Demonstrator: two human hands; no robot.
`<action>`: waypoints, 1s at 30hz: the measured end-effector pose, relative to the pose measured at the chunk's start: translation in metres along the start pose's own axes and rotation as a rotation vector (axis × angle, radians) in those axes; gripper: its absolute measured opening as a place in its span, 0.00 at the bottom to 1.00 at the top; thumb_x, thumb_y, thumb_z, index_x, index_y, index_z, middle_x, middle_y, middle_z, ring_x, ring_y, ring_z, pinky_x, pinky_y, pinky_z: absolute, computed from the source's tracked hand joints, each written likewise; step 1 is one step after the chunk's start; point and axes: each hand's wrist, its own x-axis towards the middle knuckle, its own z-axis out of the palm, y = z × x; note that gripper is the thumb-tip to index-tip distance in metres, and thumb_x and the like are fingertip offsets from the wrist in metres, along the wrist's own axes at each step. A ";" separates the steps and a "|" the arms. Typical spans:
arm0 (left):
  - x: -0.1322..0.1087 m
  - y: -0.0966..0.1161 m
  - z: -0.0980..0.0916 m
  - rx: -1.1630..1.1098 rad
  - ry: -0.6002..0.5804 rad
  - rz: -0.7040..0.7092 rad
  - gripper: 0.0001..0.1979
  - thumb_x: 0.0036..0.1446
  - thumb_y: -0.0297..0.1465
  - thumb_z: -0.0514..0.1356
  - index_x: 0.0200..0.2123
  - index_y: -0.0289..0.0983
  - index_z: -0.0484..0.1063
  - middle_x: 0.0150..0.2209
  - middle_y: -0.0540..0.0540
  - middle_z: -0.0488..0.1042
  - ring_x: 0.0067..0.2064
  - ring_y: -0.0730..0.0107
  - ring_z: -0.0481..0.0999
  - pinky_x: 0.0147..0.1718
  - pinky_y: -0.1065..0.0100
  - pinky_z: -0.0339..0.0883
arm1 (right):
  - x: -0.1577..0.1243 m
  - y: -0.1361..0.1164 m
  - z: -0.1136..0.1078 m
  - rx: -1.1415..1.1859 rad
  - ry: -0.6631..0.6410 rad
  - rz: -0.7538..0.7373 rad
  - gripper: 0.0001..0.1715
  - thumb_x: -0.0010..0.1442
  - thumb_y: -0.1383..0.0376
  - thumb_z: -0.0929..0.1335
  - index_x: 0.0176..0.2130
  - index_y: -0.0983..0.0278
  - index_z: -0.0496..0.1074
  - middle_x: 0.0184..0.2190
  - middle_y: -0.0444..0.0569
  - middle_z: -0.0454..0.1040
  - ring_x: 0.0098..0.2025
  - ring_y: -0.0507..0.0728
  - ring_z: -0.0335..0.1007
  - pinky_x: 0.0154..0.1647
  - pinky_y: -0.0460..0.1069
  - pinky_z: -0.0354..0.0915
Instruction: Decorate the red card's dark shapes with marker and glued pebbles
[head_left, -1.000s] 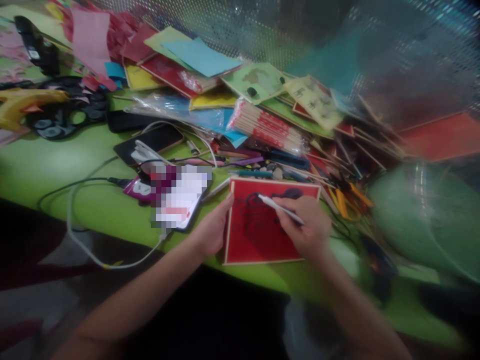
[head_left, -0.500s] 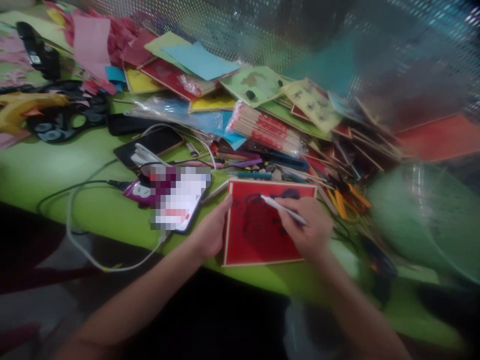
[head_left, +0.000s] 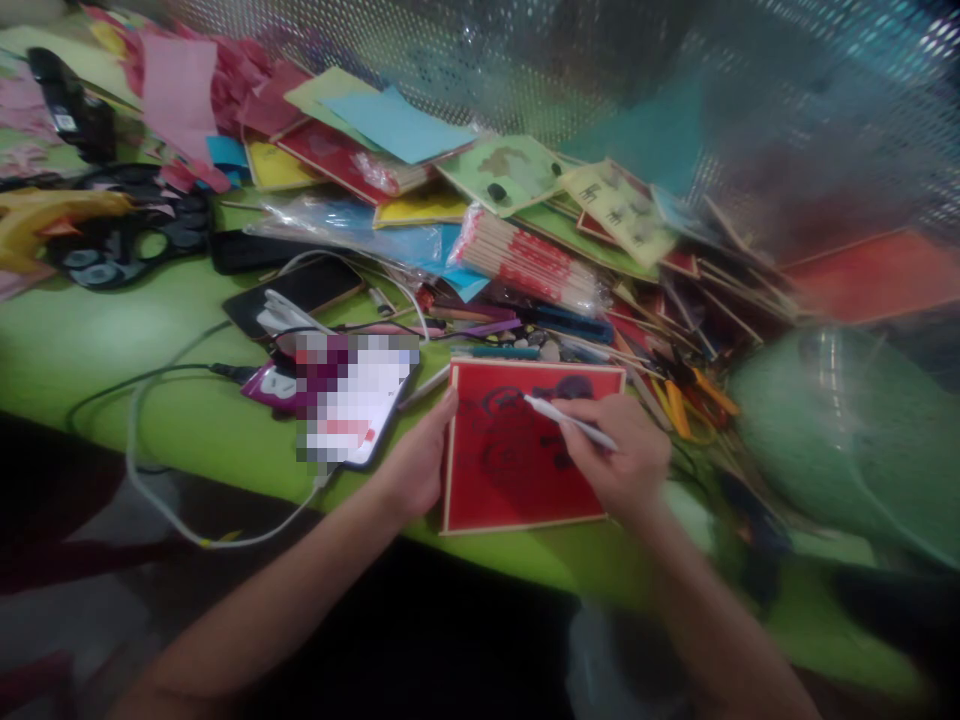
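A red card with a pale border (head_left: 510,480) lies near the front edge of the green table (head_left: 90,330); dark line drawing covers its upper half. My right hand (head_left: 626,460) is closed round a white pen (head_left: 570,423), whose tip touches the card near its top middle. My left hand (head_left: 416,460) rests against the card's left edge, fingers curled along it, steadying it. A phone with a lit screen (head_left: 352,400) lies just left of that hand, a white cable plugged into it.
Behind the card lies a heap of coloured cards and paper (head_left: 420,150), a packet of wooden sticks (head_left: 525,262), pens and markers (head_left: 525,325), another phone (head_left: 300,290), cables (head_left: 150,440) and black scissors (head_left: 127,240). A green rounded object (head_left: 847,440) sits at the right.
The pen tip has shifted slightly right and down across the card as my right hand draws. My left hand keeps its place at the card's edge.
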 end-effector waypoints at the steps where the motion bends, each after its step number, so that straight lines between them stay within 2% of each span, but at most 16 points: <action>1: 0.000 0.000 0.001 0.000 0.007 0.004 0.23 0.73 0.48 0.55 0.57 0.42 0.81 0.55 0.43 0.84 0.61 0.51 0.81 0.68 0.48 0.67 | 0.000 0.000 -0.001 0.000 0.000 -0.001 0.10 0.66 0.70 0.71 0.44 0.59 0.81 0.34 0.45 0.84 0.33 0.55 0.76 0.38 0.53 0.70; 8: -0.001 0.002 0.010 0.008 0.072 0.003 0.24 0.72 0.50 0.57 0.55 0.41 0.82 0.54 0.42 0.84 0.60 0.49 0.82 0.69 0.46 0.65 | 0.001 0.000 -0.003 -0.009 -0.017 -0.002 0.09 0.65 0.69 0.72 0.43 0.59 0.82 0.32 0.45 0.83 0.32 0.55 0.76 0.37 0.53 0.69; 18: 0.000 -0.001 -0.003 0.008 0.046 -0.004 0.28 0.73 0.51 0.53 0.63 0.39 0.76 0.59 0.39 0.82 0.66 0.47 0.76 0.71 0.44 0.62 | 0.003 -0.001 -0.005 -0.030 -0.034 -0.008 0.08 0.65 0.69 0.71 0.42 0.59 0.82 0.31 0.44 0.83 0.30 0.55 0.75 0.37 0.53 0.69; 25: -0.001 0.001 -0.001 0.007 0.061 0.035 0.26 0.74 0.49 0.53 0.60 0.40 0.79 0.55 0.41 0.84 0.61 0.49 0.80 0.68 0.46 0.66 | 0.004 -0.003 -0.005 -0.004 -0.054 -0.004 0.09 0.65 0.70 0.71 0.41 0.58 0.82 0.31 0.44 0.84 0.30 0.55 0.76 0.36 0.53 0.69; 30: -0.001 0.001 -0.001 -0.027 0.041 0.042 0.26 0.74 0.49 0.52 0.61 0.41 0.78 0.56 0.41 0.83 0.62 0.49 0.80 0.68 0.47 0.66 | 0.003 -0.004 -0.004 0.015 -0.068 0.009 0.10 0.64 0.70 0.71 0.42 0.57 0.83 0.32 0.44 0.85 0.30 0.55 0.76 0.36 0.54 0.69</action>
